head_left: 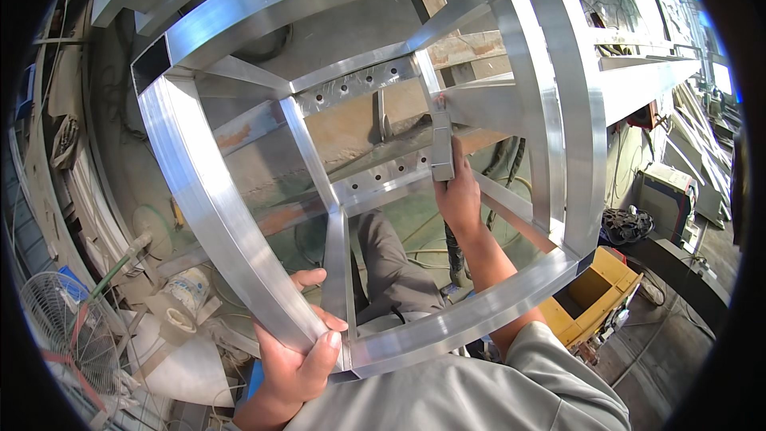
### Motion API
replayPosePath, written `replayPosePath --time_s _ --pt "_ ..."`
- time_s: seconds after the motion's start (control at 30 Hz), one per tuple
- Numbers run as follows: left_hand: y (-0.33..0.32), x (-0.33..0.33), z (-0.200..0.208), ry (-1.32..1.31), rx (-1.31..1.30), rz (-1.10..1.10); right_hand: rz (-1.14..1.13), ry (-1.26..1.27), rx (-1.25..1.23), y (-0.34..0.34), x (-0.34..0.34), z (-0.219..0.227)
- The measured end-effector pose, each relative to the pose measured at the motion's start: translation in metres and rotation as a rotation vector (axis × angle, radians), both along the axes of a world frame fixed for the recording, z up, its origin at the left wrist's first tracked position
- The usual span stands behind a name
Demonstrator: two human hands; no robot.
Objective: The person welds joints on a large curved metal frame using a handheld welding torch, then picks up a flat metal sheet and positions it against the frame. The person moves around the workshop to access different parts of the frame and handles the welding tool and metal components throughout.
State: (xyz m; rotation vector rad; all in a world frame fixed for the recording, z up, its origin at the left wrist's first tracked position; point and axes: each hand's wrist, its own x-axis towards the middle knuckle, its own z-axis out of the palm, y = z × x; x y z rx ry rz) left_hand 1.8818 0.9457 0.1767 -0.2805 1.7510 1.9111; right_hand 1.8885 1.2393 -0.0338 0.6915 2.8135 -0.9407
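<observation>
A large frame of shiny square metal tubing (219, 199) fills the middle of the view. Sloping bars join its outer rectangle to a smaller inner one further away. My left hand (291, 359) is wrapped round the frame's near left corner, thumb on top. Reaching in through the frame, my right hand (461, 195) grips a short rectangular metal block (441, 148). The block lies against or very close to the right upright of the inner rectangle; contact is not certain. Two inner crossbars, the far one (351, 88) and the near one (387, 174), carry rows of dark holes.
A wire fan guard (72, 335) and a white bucket (187, 291) stand at the lower left. At the right are a yellow bin (590, 295), a boxy machine (664, 195) and a pile of metal strips (698, 132). Hoses lie beneath the frame.
</observation>
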Motion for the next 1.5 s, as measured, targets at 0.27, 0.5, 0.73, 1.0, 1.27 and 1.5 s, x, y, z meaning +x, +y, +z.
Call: replayPosePath --time_s 0.27,0.5,0.73,1.0,1.27,1.5 --pt "-0.002 0.001 -0.002 0.012 0.015 -0.008 0.015 -0.019 0.036 0.001 0.000 -0.005" --pt "-0.001 0.001 -0.002 0.001 0.023 -0.002 0.013 -0.091 0.017 -0.001 -0.005 0.001" --pt "-0.002 0.001 -0.003 -0.012 0.039 0.008 0.011 -0.072 0.013 0.000 -0.005 0.004" --pt "0.000 -0.001 -0.003 -0.013 0.048 0.024 0.009 -0.068 0.015 -0.001 -0.002 0.005" --pt "-0.002 -0.001 -0.005 -0.004 0.046 0.007 0.001 -0.099 -0.010 -0.003 -0.001 0.011" --pt "0.000 -0.001 -0.004 -0.004 0.052 0.029 0.010 -0.126 -0.002 -0.001 0.005 0.008"
